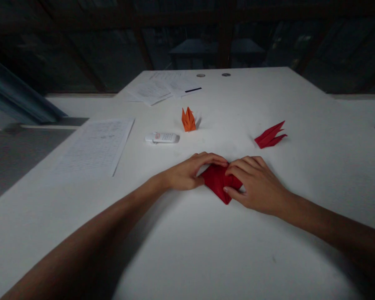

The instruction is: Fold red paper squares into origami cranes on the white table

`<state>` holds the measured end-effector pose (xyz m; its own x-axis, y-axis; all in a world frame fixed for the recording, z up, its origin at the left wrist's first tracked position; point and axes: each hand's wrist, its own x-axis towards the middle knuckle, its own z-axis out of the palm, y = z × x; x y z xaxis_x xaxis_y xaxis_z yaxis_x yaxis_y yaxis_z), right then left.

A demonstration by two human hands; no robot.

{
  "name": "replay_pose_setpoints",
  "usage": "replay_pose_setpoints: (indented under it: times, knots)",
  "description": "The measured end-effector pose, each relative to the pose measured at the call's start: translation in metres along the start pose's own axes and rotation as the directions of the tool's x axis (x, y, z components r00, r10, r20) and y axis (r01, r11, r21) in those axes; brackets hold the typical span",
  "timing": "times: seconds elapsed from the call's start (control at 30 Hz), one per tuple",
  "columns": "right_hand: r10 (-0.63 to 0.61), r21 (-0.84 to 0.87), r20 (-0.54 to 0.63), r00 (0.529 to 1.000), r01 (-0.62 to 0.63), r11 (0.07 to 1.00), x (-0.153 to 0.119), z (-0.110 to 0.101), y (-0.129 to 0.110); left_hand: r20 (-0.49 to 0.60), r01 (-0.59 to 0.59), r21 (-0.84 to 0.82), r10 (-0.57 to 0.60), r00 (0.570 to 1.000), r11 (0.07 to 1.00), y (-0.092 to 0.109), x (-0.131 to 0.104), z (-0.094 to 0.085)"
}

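Observation:
A folded sheet of red origami paper (217,179) lies on the white table in front of me, one corner pointing toward me. My left hand (192,171) curves around its upper left side, thumb at the left corner and fingertips at the far edge. On the paper's right side rests my right hand (254,183), its thumb and fingers closed on the paper and covering that part. Beyond the right hand lies a red origami piece (270,135) with pointed tips. An orange origami piece (189,121) stands upright farther off, beyond the left hand.
A white remote control (162,138) lies left of the orange piece. Written sheets (93,146) cover the table's left side, with more papers (156,89) and a dark pen-like strip (193,89) behind. Two small round objects (201,75) sit near the far edge (256,68).

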<state>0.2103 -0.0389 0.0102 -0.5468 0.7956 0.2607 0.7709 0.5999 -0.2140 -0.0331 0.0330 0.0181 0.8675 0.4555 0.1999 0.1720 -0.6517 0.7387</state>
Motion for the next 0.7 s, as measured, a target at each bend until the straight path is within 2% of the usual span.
replay_pose_setpoints:
  times: [0.23, 0.47, 0.7]
  knots:
    - [0.014, 0.046, -0.005, 1.0, -0.014, 0.999, 0.0, 0.001, 0.003, 0.132, 0.073, -0.013, -0.071, 0.989, 0.997, 0.0, -0.003, -0.009]
    - [-0.006, 0.1, 0.001, 1.0, 0.006, 0.995, 0.0, 0.005, 0.009, 0.17, 0.061, -0.072, -0.048, 0.984, 0.996, 0.002, -0.002, -0.014]
    - [0.001, 0.11, -0.029, 1.0, 0.003, 0.994, 0.0, 0.008, 0.009, 0.135, 0.107, -0.149, -0.087, 0.987, 0.983, 0.003, -0.002, -0.013]
